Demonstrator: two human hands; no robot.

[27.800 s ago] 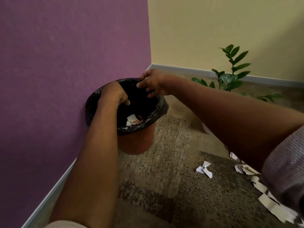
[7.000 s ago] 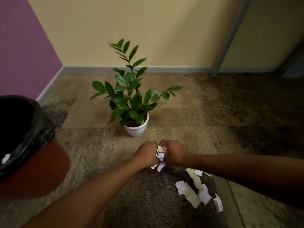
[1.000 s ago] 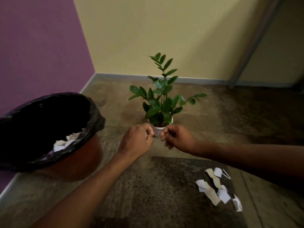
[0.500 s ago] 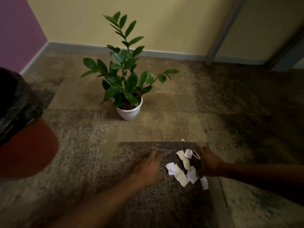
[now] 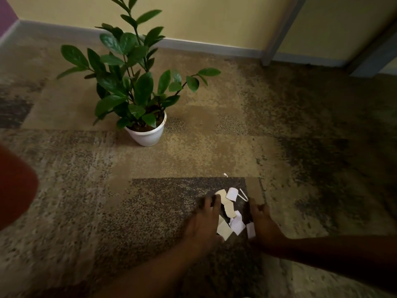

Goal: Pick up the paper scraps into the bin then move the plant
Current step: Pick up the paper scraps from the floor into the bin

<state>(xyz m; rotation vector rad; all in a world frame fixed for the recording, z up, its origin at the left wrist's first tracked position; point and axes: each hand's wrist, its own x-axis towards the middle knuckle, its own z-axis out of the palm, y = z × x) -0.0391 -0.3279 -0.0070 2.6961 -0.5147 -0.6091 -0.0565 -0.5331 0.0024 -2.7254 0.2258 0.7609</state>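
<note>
Several white and cream paper scraps [image 5: 231, 214] lie in a small heap on the dark carpet patch. My left hand [image 5: 204, 220] lies flat on the carpet at the heap's left side, fingers straight and touching the scraps. My right hand [image 5: 261, 222] lies at the heap's right side, fingers extended along it. One tiny scrap [image 5: 225, 174] sits apart, farther back. The plant [image 5: 133, 80] stands upright in its white pot [image 5: 148, 134] beyond the heap, to the left. Only the red side of the bin [image 5: 15, 186] shows at the left edge.
A yellow wall with a grey baseboard [image 5: 204, 45] runs along the back. A grey door frame post [image 5: 279, 33] stands at the back right. A strip of purple wall [image 5: 5, 9] shows at the top left corner. Patterned carpet [image 5: 214, 147] lies between the plant and the scraps.
Both hands have closed in on the scrap heap from either side. The camera has moved closer and to the right, so the bin has slid almost out of view at the left.
</note>
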